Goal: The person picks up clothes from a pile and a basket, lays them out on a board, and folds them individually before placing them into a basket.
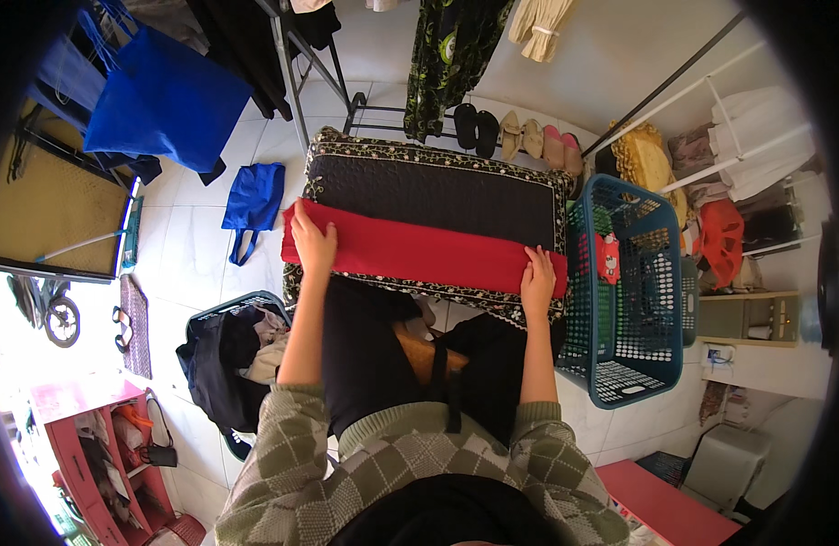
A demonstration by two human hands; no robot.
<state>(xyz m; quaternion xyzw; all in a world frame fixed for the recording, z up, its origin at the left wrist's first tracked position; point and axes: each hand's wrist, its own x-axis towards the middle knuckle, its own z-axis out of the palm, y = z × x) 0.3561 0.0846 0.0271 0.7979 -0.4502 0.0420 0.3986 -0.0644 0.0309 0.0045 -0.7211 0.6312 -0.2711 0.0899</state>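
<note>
A red cloth (419, 247), folded into a long flat strip, lies across a black quilted cover with a floral border (433, 191). The cover is draped over a raised surface in front of my lap. My left hand (313, 239) rests on the strip's left end, thumb apart from the fingers. Near the right end, my right hand (538, 276) lies on the cloth with its fingers slightly spread. Both hands press from above; neither visibly grasps the fabric.
To the right stands a blue-green plastic laundry basket (600, 327) with a few items inside. Another basket (238, 300), heaped with dark and light clothes, is at the left. A blue bag (254, 198) lies on the tiled floor. Shoes (504, 133) line a rack beyond the cover.
</note>
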